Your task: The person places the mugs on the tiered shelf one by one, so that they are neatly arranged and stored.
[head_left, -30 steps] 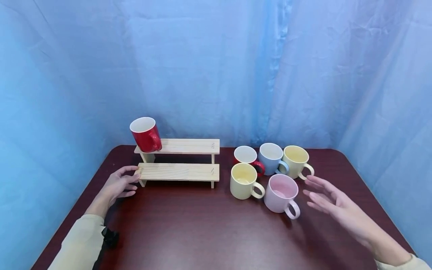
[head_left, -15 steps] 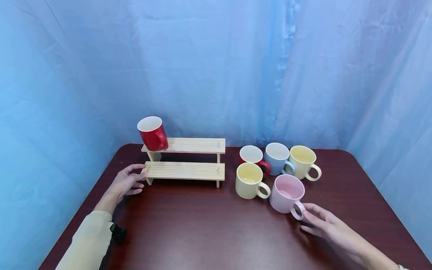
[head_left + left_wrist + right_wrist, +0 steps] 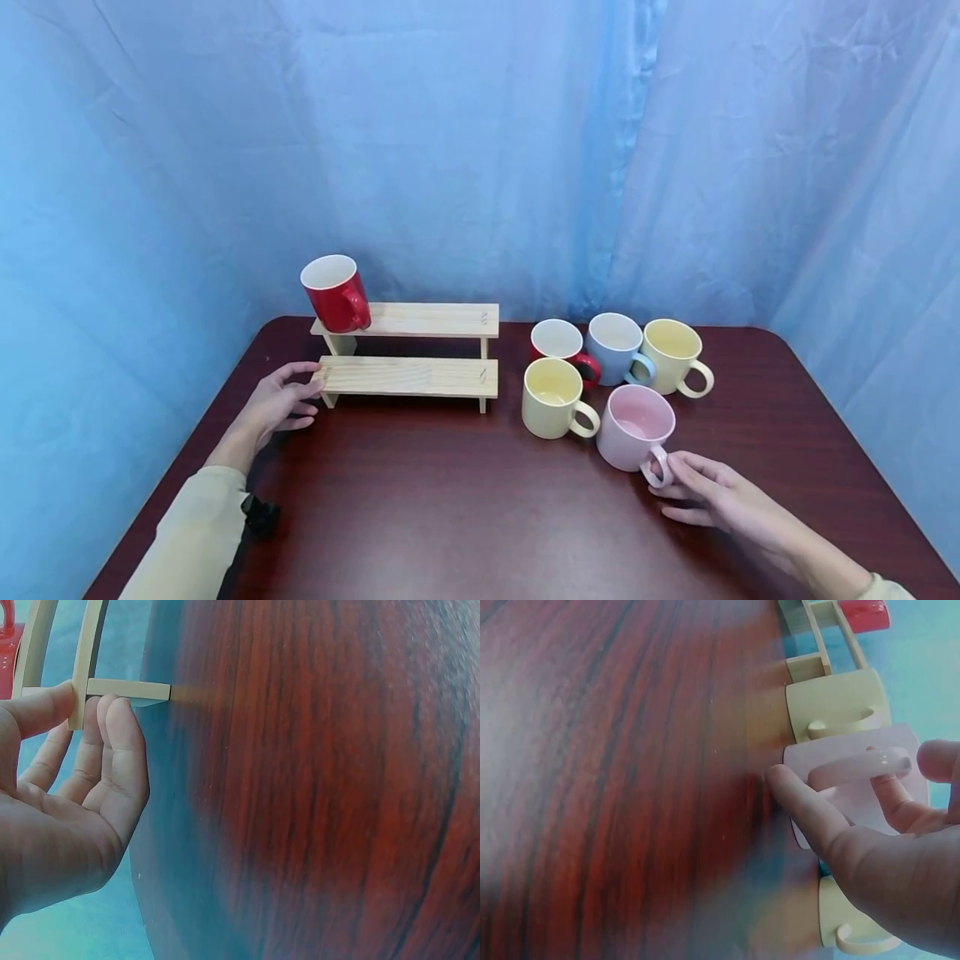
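On the right of the table in the head view, my right hand [image 3: 716, 496] is at the handle of a pink mug [image 3: 622, 446], which stands upright. The right wrist view shows a finger reaching into the loop of the pink mug's handle [image 3: 847, 769], with the thumb close by at its upper end. At the left, my left hand [image 3: 273, 404] pinches the near left end of a two-step wooden rack [image 3: 408, 377]. Its thumb lies on the lower board [image 3: 80, 690] and its fingers curl below. A red mug [image 3: 337, 308] sits on the upper step's left end.
Beside the pink mug stands a yellow mug [image 3: 546, 417]. Behind them are another red mug [image 3: 557, 337], a light blue mug [image 3: 609, 362] and a second yellow mug [image 3: 666, 367]. The dark wood table [image 3: 450, 508] ends at blue curtains [image 3: 450, 167].
My right hand has moved down and left from beside the pink mug to its handle, and its fingers have closed there. The left hand has stayed on the rack; the head view has shifted slightly.
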`<state>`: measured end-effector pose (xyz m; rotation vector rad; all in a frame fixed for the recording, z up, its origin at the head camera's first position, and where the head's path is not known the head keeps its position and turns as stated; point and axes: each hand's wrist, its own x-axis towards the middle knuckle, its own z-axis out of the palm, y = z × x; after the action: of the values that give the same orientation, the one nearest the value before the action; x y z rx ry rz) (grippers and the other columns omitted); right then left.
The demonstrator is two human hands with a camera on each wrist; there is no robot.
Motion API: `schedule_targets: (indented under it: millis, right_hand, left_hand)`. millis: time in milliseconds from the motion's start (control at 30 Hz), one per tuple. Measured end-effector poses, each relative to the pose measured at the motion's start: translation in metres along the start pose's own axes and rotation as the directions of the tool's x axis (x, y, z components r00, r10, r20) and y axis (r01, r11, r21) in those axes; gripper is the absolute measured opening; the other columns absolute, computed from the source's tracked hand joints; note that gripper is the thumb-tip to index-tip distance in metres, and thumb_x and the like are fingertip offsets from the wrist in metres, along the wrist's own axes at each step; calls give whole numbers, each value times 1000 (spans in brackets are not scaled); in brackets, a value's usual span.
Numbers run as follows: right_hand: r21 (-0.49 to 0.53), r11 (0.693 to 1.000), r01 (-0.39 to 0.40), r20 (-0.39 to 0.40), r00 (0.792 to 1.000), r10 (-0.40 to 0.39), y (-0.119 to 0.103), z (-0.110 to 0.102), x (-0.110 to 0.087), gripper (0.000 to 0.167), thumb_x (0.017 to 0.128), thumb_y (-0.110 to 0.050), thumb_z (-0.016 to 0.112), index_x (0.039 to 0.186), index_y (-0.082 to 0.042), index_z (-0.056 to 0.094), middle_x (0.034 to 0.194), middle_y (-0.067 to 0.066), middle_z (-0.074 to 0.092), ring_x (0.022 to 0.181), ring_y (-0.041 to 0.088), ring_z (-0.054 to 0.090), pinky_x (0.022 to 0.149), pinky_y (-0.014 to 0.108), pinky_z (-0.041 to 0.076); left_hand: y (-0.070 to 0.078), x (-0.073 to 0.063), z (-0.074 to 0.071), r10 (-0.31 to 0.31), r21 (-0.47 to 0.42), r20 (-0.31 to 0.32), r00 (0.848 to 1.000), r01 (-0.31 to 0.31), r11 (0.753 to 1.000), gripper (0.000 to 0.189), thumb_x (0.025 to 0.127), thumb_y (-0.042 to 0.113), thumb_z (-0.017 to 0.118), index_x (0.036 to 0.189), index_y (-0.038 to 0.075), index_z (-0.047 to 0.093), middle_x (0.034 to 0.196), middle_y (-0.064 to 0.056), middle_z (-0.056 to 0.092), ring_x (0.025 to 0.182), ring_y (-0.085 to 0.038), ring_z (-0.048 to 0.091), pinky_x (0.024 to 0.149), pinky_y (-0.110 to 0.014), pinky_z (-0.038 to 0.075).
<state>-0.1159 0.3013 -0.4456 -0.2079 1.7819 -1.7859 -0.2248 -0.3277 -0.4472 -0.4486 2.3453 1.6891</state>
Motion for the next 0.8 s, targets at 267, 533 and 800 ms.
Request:
schedule_targets:
  millis: [267,533,800]
  right_hand:
    - [34,999,-17,4,1000,17,3,7,0,42,113,-27,36,132,7,50,129,11,58,124,25,61,98,46,53]
    - [83,996,-12,-13,1000,13,4,6,2,40,113,-26,36,131,5,53,137,9,55,122,25,62,99,45,52]
    - [43,999,19,-77,997,-15,1,4,1,43,111,-25,43,136,10,50,142,12,52,124,16,59,102,40,49]
  left_hand:
    - [0,-1,-1,-3,10,6,1000,3,1000,63,98,37,67,151,16,42,125,-15,58,84,-22,66,72,-33,61]
    - [0,-2,-1,8,7,11,1000,-8,1000,62,99,37,67,151,15,41,124,-16,59,85,-23,66,73,-34,61]
    - [-2,-2,0,11,-2,13,1000,-11,1000,62,99,36,67,151,15,41,120,-14,61,79,-20,66,71,-33,61]
